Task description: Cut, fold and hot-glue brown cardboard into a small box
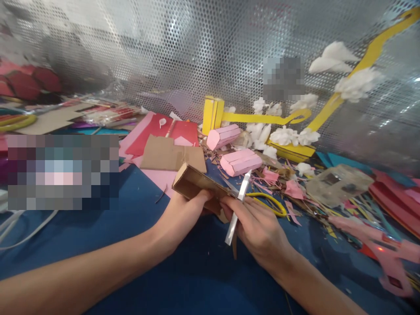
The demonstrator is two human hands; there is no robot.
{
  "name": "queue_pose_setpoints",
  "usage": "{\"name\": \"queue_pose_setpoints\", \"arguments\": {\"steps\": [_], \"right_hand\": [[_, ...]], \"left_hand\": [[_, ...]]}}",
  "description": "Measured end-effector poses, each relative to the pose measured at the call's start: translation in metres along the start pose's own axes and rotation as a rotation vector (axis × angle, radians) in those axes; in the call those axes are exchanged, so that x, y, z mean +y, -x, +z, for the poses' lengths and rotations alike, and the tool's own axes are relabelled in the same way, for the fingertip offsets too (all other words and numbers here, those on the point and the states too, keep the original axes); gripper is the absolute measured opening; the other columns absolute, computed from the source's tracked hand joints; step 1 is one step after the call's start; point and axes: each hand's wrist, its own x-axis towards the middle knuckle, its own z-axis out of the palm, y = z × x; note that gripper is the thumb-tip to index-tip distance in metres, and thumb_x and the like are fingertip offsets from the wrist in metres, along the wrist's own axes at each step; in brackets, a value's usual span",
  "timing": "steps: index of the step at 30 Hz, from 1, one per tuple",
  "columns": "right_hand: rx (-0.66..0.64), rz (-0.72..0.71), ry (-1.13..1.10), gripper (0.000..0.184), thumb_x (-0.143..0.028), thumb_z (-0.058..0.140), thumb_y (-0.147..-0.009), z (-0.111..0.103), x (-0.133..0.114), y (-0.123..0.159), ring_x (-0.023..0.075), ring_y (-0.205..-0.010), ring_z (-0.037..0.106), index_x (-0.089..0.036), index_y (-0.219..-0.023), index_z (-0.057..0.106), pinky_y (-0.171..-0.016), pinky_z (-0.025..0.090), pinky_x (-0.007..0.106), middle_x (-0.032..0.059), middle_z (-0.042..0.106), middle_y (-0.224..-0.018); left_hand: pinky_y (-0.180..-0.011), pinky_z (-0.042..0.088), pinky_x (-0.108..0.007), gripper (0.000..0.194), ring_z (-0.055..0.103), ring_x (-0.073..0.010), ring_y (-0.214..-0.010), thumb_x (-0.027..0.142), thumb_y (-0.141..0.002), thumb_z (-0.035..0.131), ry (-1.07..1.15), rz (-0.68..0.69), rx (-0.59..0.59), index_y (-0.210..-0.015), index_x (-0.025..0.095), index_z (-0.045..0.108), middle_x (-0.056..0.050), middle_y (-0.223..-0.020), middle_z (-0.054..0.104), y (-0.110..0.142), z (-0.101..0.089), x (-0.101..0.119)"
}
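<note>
My left hand (183,214) grips a folded brown cardboard piece (193,180) from below, fingers curled around its near edge. My right hand (259,227) is closed on a thin silver craft knife (239,205), its tip resting against the cardboard's right end. Both hands hover just above the blue table surface (138,245). Two pink paper blocks (241,162) lie just beyond the cardboard.
Yellow scissors (269,202) lie by my right hand. Paper scraps litter the right side, with a clear tape dispenser (337,183) and a pink glue gun (383,253). A yellow model with white cotton (288,131) stands against the perforated metal wall. Flat cardboard (164,153) rests on pink and red sheets.
</note>
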Motion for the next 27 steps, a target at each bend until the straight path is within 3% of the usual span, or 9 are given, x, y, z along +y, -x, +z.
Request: {"name": "queue_pose_setpoints", "arguments": {"steps": [7,27], "right_hand": [[0.01,-0.04,0.047,0.019,-0.003,0.055,-0.1,0.003,0.0,0.0,0.0222,-0.069,0.068,-0.003,-0.115,0.067,-0.071,0.057,0.036,0.01,0.075,-0.078],[0.019,0.034,-0.014,0.02,-0.005,0.047,-0.103,0.003,-0.001,-0.005,0.0193,-0.062,0.066,-0.009,-0.104,0.066,-0.063,0.054,0.032,0.0069,0.073,-0.075]], "left_hand": [[-0.083,0.061,-0.033,0.009,0.078,-0.0218,-0.084,0.02,-0.088,0.067,-0.009,0.038,0.004,-0.093,0.017,0.074,-0.006,-0.089,0.082,0.001,0.0,-0.006],[-0.09,0.061,-0.036,0.016,0.076,-0.0235,-0.095,0.023,-0.089,0.068,-0.003,0.045,0.01,-0.103,0.017,0.074,-0.007,-0.104,0.081,-0.003,-0.006,-0.012]]}}
